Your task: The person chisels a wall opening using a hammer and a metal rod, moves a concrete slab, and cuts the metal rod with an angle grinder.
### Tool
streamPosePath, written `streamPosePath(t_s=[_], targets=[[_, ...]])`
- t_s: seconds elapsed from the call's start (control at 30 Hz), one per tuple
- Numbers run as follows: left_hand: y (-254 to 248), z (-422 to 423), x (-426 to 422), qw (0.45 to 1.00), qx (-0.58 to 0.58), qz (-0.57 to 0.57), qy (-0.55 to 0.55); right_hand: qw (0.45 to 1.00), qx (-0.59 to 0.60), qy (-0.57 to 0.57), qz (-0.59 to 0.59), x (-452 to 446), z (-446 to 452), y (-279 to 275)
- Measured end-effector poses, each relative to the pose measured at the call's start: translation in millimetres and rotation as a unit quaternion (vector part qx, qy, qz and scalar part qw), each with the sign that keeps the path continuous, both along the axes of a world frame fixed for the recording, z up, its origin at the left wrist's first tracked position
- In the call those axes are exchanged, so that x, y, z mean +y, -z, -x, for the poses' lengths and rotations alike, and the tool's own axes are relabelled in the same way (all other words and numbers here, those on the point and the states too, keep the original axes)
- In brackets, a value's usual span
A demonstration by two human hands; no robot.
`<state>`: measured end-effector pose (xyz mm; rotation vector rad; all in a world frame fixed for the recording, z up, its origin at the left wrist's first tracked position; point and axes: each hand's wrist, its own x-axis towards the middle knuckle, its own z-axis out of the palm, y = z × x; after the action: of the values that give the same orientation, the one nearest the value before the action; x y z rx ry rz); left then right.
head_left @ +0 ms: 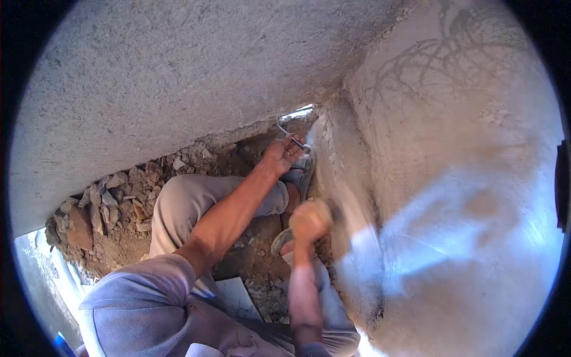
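Note:
My left hand (pixel 285 154) is closed round a thin dark rod-like tool (pixel 297 143), held near the corner where the two walls meet. A pale wire or cord (pixel 282 126) shows just above its fingers. Lower down, my right hand (pixel 310 221) is blurred by motion, its fingers closed in a fist beside the right wall's base. What it holds is too smeared to make out. A sandalled foot (pixel 301 172) rests just below my left hand, and another (pixel 282 243) lies left of my right hand.
A rough grey wall (pixel 178 77) slopes across the top, and a plastered wall (pixel 452 238) stands on the right. Broken stones (pixel 107 205) and loose soil line the left wall's foot. A pale flat board (pixel 237 297) lies between my legs.

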<state>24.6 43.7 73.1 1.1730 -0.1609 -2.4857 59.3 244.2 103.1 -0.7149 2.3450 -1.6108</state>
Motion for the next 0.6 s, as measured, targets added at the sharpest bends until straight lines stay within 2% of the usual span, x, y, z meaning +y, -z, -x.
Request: streamPosePath(t_s=[0.03, 0.1, 0.13, 0.2, 0.23, 0.27, 0.3, 0.33, 0.37, 0.4, 0.47, 0.53, 0.6], targets=[[15.0, -2.2, -1.7, 1.000, 0.003, 0.000, 0.002, 0.979, -0.024, -0.055, -0.196, -5.5, 2.6, 21.1], [59.0, 2.0, -13.1, 0.993, 0.039, -0.095, -0.057, 0.982, 0.024, -0.022, -0.185, -1.3, -8.9, 18.5], [43.9, 5.7, -21.2, 0.993, 0.045, -0.089, -0.059, 0.982, 0.072, -0.004, -0.174, -9.1, -7.0, 10.4], [30.5, -15.6, -13.6, 0.996, 0.053, -0.062, -0.024, 0.993, -0.032, -0.060, -0.099, 7.1, -6.5, -25.0], [33.8, -18.7, -11.0, 0.997, 0.069, -0.018, 0.027, 0.999, -0.015, -0.020, -0.021, 13.1, -8.2, -40.3], [37.8, -19.2, -6.8, 0.997, 0.068, -0.019, 0.025, 0.998, 0.008, 0.025, 0.061, 15.4, -6.9, -51.2], [43.7, -18.6, 4.6, 0.993, 0.098, -0.056, 0.031, 0.998, 0.011, 0.026, 0.059, 18.4, -5.4, -61.2], [35.1, -16.9, 16.0, 0.986, 0.133, -0.093, 0.039, 0.988, -0.052, 0.049, 0.138, 21.2, -2.4, -71.2], [24.9, -19.8, 28.7, 0.987, 0.132, 0.012, 0.096, 0.967, -0.113, 0.070, 0.218, 23.5, -0.1, -79.2], [4.2, -22.7, 40.1, 0.985, 0.140, 0.014, 0.097, 0.967, -0.105, 0.070, 0.220, 28.3, -0.3, -84.1], [-32.8, -30.6, 62.4, 0.977, 0.036, 0.157, 0.139, 0.979, -0.098, 0.039, 0.175, 42.7, -5.5, -91.1], [-57.6, -45.8, 79.0, 0.969, 0.071, 0.188, 0.146, 0.987, -0.071, 0.033, 0.139, 58.0, -13.7, -101.5], [-86.9, -60.2, 90.8, 0.937, 0.110, 0.293, 0.155, 0.993, -0.034, 0.038, 0.106, 69.5, -18.8, -119.0]])
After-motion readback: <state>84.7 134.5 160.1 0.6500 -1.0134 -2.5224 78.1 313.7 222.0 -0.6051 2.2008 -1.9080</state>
